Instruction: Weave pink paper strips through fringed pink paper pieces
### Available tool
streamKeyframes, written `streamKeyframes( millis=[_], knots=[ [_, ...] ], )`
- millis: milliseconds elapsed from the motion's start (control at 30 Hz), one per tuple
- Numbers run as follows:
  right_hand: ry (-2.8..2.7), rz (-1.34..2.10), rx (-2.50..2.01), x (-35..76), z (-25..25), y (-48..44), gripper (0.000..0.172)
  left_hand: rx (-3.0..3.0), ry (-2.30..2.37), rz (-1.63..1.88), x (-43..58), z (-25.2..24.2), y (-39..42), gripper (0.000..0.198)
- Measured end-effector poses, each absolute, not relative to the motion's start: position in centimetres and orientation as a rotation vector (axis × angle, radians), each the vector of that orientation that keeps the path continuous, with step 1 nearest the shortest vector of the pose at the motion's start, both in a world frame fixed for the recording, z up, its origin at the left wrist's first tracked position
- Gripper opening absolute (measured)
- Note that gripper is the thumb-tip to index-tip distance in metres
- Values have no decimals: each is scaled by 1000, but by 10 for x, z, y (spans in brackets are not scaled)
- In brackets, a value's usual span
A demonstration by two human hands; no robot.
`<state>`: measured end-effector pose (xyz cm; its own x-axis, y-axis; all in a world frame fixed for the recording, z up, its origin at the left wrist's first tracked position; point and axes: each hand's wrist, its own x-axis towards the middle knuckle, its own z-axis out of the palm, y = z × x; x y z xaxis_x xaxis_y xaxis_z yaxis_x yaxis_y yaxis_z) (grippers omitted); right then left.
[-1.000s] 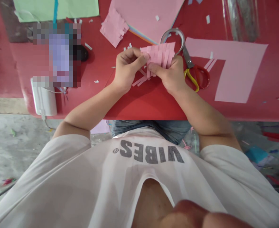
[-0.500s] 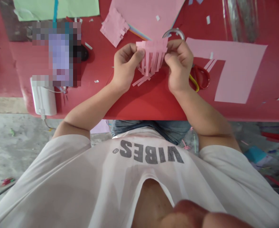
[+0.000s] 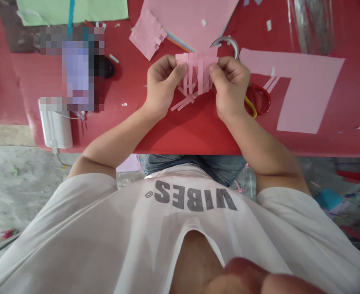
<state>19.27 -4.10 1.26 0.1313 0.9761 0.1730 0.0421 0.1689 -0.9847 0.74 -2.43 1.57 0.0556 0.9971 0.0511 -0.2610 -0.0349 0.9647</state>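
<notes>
Between my hands is a piece of woven pink paper strips (image 3: pixel 201 61), its loose ends hanging down toward me. My left hand (image 3: pixel 164 83) pinches its left edge between thumb and fingers. On the opposite side my right hand (image 3: pixel 232 85) has its thumb pressed on the strips near the right edge, fingers curled behind. A few loose pink strips (image 3: pixel 183 103) lie on the red table below the piece. Past my right hand are a tape roll (image 3: pixel 233 44) and scissors (image 3: pixel 262 100) with red and yellow handles, partly hidden by the hand.
A finished-looking woven pink square (image 3: pixel 147 36) lies beside a pink sheet stack (image 3: pixel 189 20). An L-shaped pink sheet (image 3: pixel 305 90) is at right. A white power bank (image 3: pixel 56 128) with a cable sits at left, near green paper (image 3: pixel 100 10). Paper scraps dot the red table (image 3: pixel 186 139).
My right thumb has shifted left and up onto the strips, and the hanging strips on that side have spread differently. My left hand keeps its pinch in the same place.
</notes>
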Motion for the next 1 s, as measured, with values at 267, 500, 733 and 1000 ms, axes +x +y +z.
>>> streamKeyframes(
  millis=[267, 500, 733, 1000],
  knots=[
    [-1248, 943, -1150, 191, 18, -42, 41, 1071, 885, 1378, 6, 4, -20, 32],
    [-1299, 926, -1188, 189, 11, -40, 49, 938, 834, 1346, 10, 8, -23, 42],
    [-1278, 1059, -1177, 186, 6, -43, 54, 888, 887, 1303, 13, 11, -27, 45],
    [-1317, 1079, -1153, 185, 10, -42, 54, 921, 865, 1153, 12, 23, -33, 40]
  ],
)
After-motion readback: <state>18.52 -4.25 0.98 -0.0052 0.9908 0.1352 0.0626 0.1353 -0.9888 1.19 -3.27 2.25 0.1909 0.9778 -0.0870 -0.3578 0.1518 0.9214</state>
